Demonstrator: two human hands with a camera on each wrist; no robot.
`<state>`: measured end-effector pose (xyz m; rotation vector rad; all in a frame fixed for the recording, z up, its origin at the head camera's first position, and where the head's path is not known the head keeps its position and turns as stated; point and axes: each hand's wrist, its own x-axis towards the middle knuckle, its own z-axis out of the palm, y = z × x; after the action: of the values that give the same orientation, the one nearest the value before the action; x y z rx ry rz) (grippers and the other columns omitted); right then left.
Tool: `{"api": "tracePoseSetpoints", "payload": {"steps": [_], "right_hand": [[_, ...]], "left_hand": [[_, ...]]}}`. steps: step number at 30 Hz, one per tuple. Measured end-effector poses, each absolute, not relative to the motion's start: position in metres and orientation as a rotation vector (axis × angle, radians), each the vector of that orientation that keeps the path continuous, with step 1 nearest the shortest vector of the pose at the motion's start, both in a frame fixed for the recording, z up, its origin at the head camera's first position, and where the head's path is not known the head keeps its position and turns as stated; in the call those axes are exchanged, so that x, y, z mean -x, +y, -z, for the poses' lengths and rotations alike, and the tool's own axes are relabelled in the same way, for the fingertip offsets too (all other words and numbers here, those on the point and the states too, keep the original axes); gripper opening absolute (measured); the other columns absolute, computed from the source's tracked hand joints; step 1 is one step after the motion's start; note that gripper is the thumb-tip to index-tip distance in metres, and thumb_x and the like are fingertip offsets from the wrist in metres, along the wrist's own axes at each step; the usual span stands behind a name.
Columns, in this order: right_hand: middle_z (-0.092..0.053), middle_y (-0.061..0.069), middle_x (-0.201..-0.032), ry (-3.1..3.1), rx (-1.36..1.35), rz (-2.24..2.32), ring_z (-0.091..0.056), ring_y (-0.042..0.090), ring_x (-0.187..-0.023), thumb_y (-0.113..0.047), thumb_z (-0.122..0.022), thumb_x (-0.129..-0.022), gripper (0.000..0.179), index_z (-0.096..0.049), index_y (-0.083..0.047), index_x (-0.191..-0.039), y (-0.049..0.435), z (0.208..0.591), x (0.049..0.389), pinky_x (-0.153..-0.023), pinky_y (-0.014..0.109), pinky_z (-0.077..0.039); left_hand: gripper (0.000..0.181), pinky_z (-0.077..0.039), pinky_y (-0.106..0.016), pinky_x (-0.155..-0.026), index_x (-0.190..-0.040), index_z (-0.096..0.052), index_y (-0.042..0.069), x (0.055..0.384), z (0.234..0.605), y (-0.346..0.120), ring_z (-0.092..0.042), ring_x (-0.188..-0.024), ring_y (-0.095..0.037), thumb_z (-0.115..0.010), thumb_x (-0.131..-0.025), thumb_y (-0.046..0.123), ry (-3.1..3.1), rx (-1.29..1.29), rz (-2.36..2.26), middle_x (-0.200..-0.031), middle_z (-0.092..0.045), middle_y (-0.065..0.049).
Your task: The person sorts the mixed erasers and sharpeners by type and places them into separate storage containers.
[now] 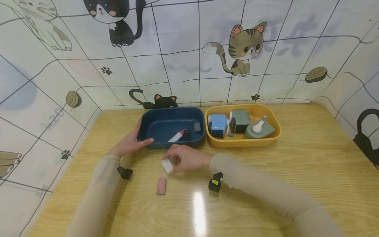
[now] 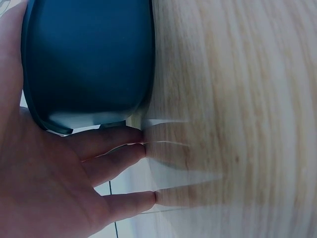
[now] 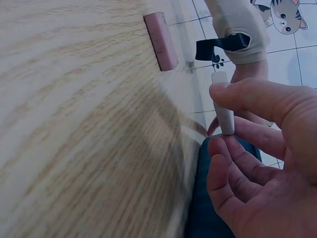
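Note:
My right hand [image 1: 188, 157] pinches a small white rectangular block [image 1: 167, 166], eraser-like in shape, between thumb and fingers. In the right wrist view this block [image 3: 224, 104] stands edge-on, while the other fingers curl loosely below it. A pink block [image 1: 161, 186] of similar size lies on the table, nearer the front. My left hand [image 1: 130, 144] rests spread against the left end of a dark blue bin [image 1: 154, 144], thumb at its front rim. The left wrist view shows straight fingers [image 2: 116, 161] beside the bin, their tips at the tabletop.
Inside the blue bin lie a white block [image 1: 176, 137], a black block [image 1: 187, 135], a grey block [image 1: 197, 127] and a partly hidden pink piece. The adjoining yellow bin [image 1: 237, 142] holds blue [image 1: 218, 123] and green [image 1: 240, 120] crank-handled sharpeners and a green object with a white top [image 1: 260, 129].

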<state>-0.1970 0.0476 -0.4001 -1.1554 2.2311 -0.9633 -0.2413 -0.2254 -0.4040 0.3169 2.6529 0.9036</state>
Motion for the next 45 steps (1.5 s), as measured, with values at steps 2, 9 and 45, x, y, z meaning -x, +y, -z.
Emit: {"api": "tracePoseSetpoints", "payload": {"steps": [2,9,45], "right_hand": [[-0.056,0.006,-0.107,2.221,1.144,0.977,-0.057,0.018,-0.087,-0.007,-0.079,-0.08,0.046,-0.063,-0.01,-0.123,0.049,0.397,0.197,-0.075,0.023,-0.046],[-0.056,0.001,-0.108,2.228,1.154,0.962,-0.056,0.016,-0.088,-0.008,-0.077,-0.082,0.047,-0.062,-0.01,-0.126,0.051,0.389,0.198,-0.074,0.024,-0.046],[-0.054,0.006,-0.12,2.297,1.143,0.952,-0.056,0.016,-0.094,-0.013,-0.075,-0.085,0.048,-0.06,-0.015,-0.131,0.048,0.359,0.214,-0.076,0.027,-0.046]], "left_hand": [[0.108,-0.021,-0.062,-0.107,-0.153,0.019,0.02,0.242,0.404,-0.226,-0.016,-0.139,-0.049,-0.061,-0.089,0.056,2.654,-0.319,-0.899,-0.157,-0.003,-0.026],[0.109,-0.021,-0.062,-0.107,-0.153,0.019,0.021,0.243,0.406,-0.227,-0.016,-0.139,-0.048,-0.061,-0.088,0.057,2.655,-0.31,-0.898,-0.157,-0.003,-0.026],[0.108,-0.022,-0.062,-0.107,-0.151,0.021,0.026,0.242,0.407,-0.227,-0.017,-0.139,-0.049,-0.06,-0.088,0.06,2.651,-0.288,-0.894,-0.158,-0.001,-0.022]]}}
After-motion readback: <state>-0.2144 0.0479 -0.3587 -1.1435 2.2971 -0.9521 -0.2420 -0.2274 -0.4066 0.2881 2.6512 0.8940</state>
